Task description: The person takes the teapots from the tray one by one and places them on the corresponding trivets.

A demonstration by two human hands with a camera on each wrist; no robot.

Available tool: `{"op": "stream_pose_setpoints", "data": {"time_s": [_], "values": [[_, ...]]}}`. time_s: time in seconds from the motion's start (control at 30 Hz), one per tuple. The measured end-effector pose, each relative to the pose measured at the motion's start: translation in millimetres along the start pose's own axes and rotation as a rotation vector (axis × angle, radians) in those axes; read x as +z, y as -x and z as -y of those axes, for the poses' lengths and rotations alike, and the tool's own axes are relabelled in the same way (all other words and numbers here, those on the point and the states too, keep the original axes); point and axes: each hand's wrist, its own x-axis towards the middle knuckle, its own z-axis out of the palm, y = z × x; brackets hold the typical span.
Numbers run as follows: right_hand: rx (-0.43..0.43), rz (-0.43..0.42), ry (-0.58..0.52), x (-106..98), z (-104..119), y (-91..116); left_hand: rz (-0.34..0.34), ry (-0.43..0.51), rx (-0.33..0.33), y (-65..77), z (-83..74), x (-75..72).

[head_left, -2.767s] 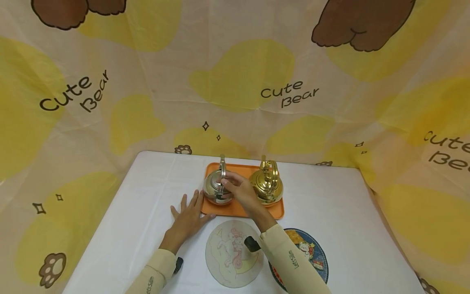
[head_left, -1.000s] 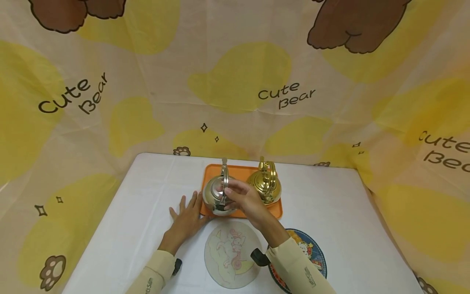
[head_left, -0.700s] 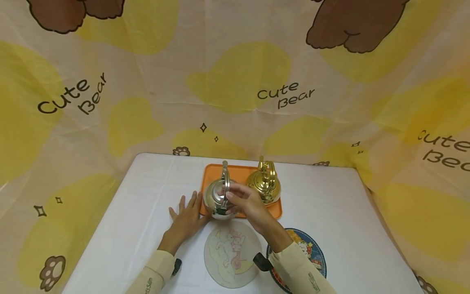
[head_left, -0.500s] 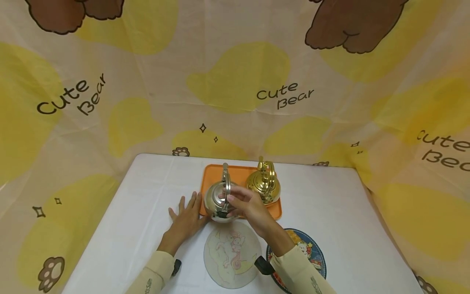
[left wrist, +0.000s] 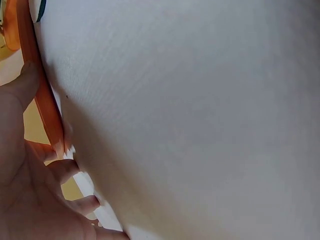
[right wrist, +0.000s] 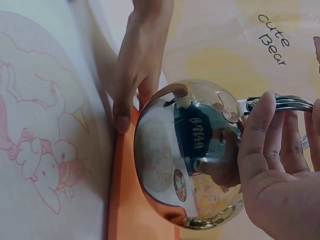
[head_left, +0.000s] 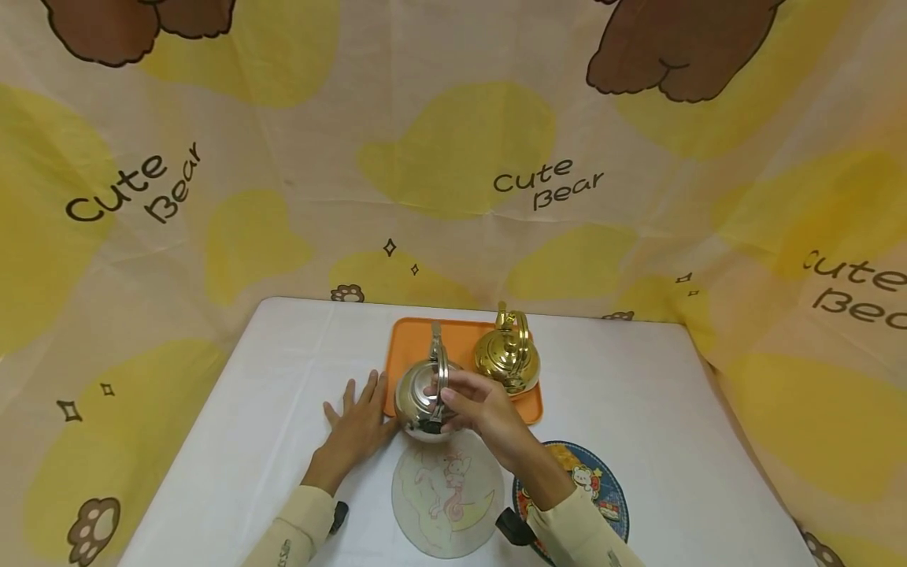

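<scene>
A shiny silver teapot (head_left: pixel 420 398) hangs over the front left part of an orange tray (head_left: pixel 409 335), its base overlapping the tray's near edge in the head view. My right hand (head_left: pixel 489 409) grips its upright handle with thumb and fingers; the right wrist view shows the teapot (right wrist: pixel 192 155) close, with the handle (right wrist: pixel 285 103) between the fingers. My left hand (head_left: pixel 357 429) lies with fingers spread on the table at the tray's left front corner. In the left wrist view, the thumb of that hand (left wrist: pixel 30 190) touches the tray's rim (left wrist: pixel 45 100).
A gold teapot (head_left: pixel 506 358) stands on the right side of the tray. In front of the tray lies a pale round mat (head_left: pixel 446 504) with a pink drawing. To its right, a blue-rimmed round mat (head_left: pixel 616 492) is partly under my right forearm. A printed cloth (head_left: pixel 453 150) hangs behind the table.
My right hand has brought the silver teapot toward me, from the tray's left half to over its near edge. The left hand has stayed at the tray's corner.
</scene>
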Motion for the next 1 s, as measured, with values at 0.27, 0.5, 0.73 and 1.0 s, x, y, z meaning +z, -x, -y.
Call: {"op": "stream_pose_setpoints", "data": {"time_s": [0.27,0.5,0.73,1.0], "values": [[-0.027,0.027,0.004,-3.7,-2.6,13.4,0.005,0.001,-0.007,-0.4,0.0,1.3],[-0.011,0.04,-0.011,-8.7,-4.6,28.5,-0.011,-0.013,0.004,0.6,-1.6,-0.4],[0.034,0.043,0.023,-8.4,-3.5,47.2,-0.022,-0.005,0.013,1.0,-2.6,-0.5],[0.058,0.063,0.014,-6.3,-0.5,66.2,0.01,-0.004,0.013,1.2,-1.7,-2.4]]}}
